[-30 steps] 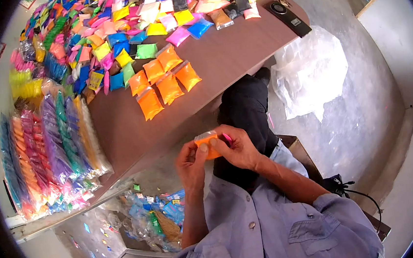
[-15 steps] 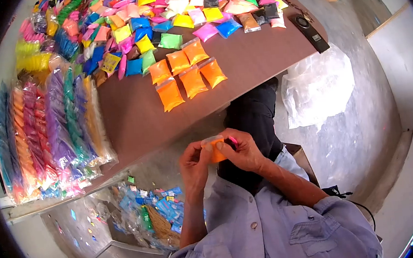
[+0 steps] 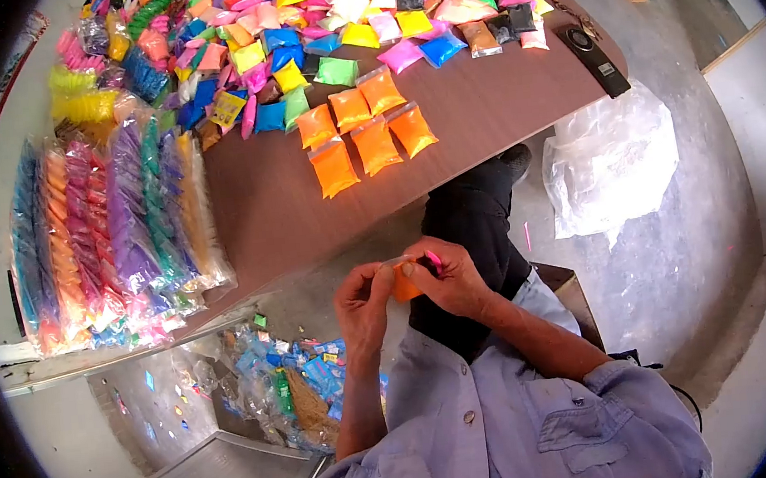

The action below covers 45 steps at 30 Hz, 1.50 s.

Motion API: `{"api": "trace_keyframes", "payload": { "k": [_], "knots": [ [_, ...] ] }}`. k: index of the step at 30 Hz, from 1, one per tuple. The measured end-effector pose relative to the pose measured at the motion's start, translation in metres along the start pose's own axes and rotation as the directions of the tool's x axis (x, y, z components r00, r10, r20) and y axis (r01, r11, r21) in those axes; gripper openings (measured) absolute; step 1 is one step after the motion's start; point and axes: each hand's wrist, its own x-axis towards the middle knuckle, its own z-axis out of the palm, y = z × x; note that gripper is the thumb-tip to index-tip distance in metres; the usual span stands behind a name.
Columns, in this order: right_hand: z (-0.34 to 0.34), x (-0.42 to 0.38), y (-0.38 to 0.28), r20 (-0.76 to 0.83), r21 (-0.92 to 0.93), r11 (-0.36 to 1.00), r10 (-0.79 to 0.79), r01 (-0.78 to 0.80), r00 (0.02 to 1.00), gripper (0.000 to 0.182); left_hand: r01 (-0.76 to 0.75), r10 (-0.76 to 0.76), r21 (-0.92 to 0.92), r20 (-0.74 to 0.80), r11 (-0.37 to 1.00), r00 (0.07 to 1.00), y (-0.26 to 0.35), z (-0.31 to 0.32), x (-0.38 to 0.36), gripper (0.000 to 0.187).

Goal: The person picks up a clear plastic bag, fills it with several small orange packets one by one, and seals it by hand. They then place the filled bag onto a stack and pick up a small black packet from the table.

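A small clear zip bag of orange material [image 3: 404, 287] is held above my lap, in front of my shirt. My left hand [image 3: 363, 303] pinches its left side between thumb and fingers. On the other side my right hand [image 3: 456, 284] grips the top edge with the thumb pressed on its front. A bright pink object [image 3: 434, 257] sticks out from the right hand's curled fingers; most of it is hidden. Beyond the hands, several matching orange bags [image 3: 376, 146] lie in two rows on the brown table [image 3: 281, 221].
Small bags in many colours [image 3: 283, 38] cover the table's far side. Long clear sleeves of coloured packets [image 3: 130, 206] stack at the left. A black device [image 3: 593, 61] lies near the right end. Wrappers [image 3: 322, 372] heap below the table; a clear plastic sheet [image 3: 613, 164] is on the floor.
The view has shifted slightly, so the table and its bags sit farther right. Both hands keep hold of the orange bag, and its clear top strip shows less between the thumbs.
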Motion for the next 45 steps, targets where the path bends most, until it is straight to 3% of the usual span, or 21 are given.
{"api": "trace_keyframes", "payload": {
  "k": [6,8,11,13,16,18,20,21,23,25,27,28,29,31,34,37,38,40,42,44,45],
  "knots": [
    [-0.010,-0.003,-0.010,-0.018,0.085,0.996,0.018,-0.017,1.000,0.004,-0.069,0.067,0.103,0.024,0.992,0.997,0.006,0.013,0.002,0.017],
    [-0.011,-0.006,-0.012,-0.053,0.214,0.973,0.105,-0.092,0.993,0.004,-0.017,0.015,0.192,0.014,0.981,1.000,0.007,0.017,0.003,0.022],
    [-0.017,-0.005,-0.024,-0.117,0.260,0.957,0.160,-0.125,0.980,0.006,-0.065,0.066,0.114,-0.008,0.991,0.998,0.016,0.035,0.008,0.022],
    [-0.030,-0.002,-0.042,-0.139,0.193,0.975,0.138,-0.110,0.981,0.012,-0.094,0.095,0.049,-0.009,0.994,0.995,0.030,0.043,0.009,0.023],
    [-0.059,0.004,-0.082,-0.410,0.318,0.936,0.279,-0.150,0.869,0.012,-0.105,0.104,0.020,0.022,0.994,0.994,0.054,0.055,0.014,0.024],
    [-0.087,0.002,-0.130,-0.451,0.373,0.909,0.352,-0.184,0.820,0.011,-0.117,0.115,0.046,0.056,0.992,0.992,0.065,0.061,0.015,0.025],
    [-0.106,0.003,-0.147,-0.468,0.295,0.950,0.237,-0.103,0.851,0.011,-0.098,0.074,0.123,0.189,0.988,0.979,0.069,0.077,0.014,0.027],
    [-0.111,0.001,-0.147,-0.487,0.252,0.967,0.168,-0.046,0.857,0.012,-0.118,0.097,0.113,0.175,0.987,0.980,0.078,0.086,0.013,0.027],
    [-0.122,0.000,-0.129,-0.462,0.251,0.967,0.165,-0.050,0.871,0.012,-0.121,0.042,0.344,0.227,0.931,0.973,0.095,0.097,0.009,0.029],
    [-0.120,-0.008,-0.100,-0.453,0.254,0.965,0.179,-0.066,0.874,0.012,-0.127,0.048,0.348,0.229,0.929,0.972,0.089,0.094,0.008,0.029],
    [-0.123,-0.009,-0.069,-0.498,0.209,0.967,0.235,-0.148,0.834,0.012,-0.104,0.078,0.280,0.104,0.954,0.991,0.054,0.090,0.016,0.029],
    [-0.113,-0.013,-0.062,-0.477,0.387,0.915,0.300,-0.109,0.826,0.011,-0.106,0.074,0.296,0.117,0.949,0.990,0.043,0.082,0.010,0.029],
    [-0.104,-0.019,-0.056,-0.486,0.392,0.915,0.296,-0.098,0.822,0.011,-0.054,0.029,0.252,0.101,0.966,0.994,0.032,0.078,0.007,0.028],
    [-0.094,-0.022,-0.052,-0.374,0.252,0.953,0.253,-0.165,0.892,0.013,-0.018,-0.001,0.194,0.096,0.981,0.995,0.023,0.079,0.009,0.028],
    [-0.092,-0.011,-0.068,-0.291,0.262,0.935,0.311,-0.237,0.905,0.015,-0.008,-0.015,0.264,0.085,0.965,0.996,0.023,0.065,0.010,0.027],
    [-0.104,0.008,-0.110,-0.318,0.108,0.945,0.326,-0.308,0.890,0.017,-0.069,0.064,0.300,0.024,0.951,0.998,0.028,0.043,0.014,0.023],
    [-0.105,0.013,-0.116,-0.318,0.118,0.942,0.336,-0.315,0.887,0.017,-0.046,0.038,0.300,0.031,0.953,0.999,0.036,0.032,0.013,0.025],
    [-0.114,0.031,-0.127,-0.286,0.077,0.983,0.182,-0.166,0.941,0.020,-0.039,0.029,0.283,0.040,0.958,0.999,0.048,0.025,0.019,0.027],
    [-0.119,0.046,-0.117,-0.299,0.035,0.986,0.167,-0.164,0.939,0.020,-0.013,0.029,0.390,-0.034,0.921,0.999,0.053,0.023,0.022,0.030],
    [-0.115,0.050,-0.095,-0.304,0.007,0.983,0.175,-0.181,0.936,0.021,-0.041,0.043,0.373,0.001,0.927,0.999,0.051,0.037,0.024,0.032],
    [-0.113,0.052,-0.083,-0.316,0.116,0.969,0.246,-0.220,0.916,0.018,-0.091,0.080,0.350,0.047,0.932,0.996,0.051,0.049,0.027,0.034]
  ]
}}
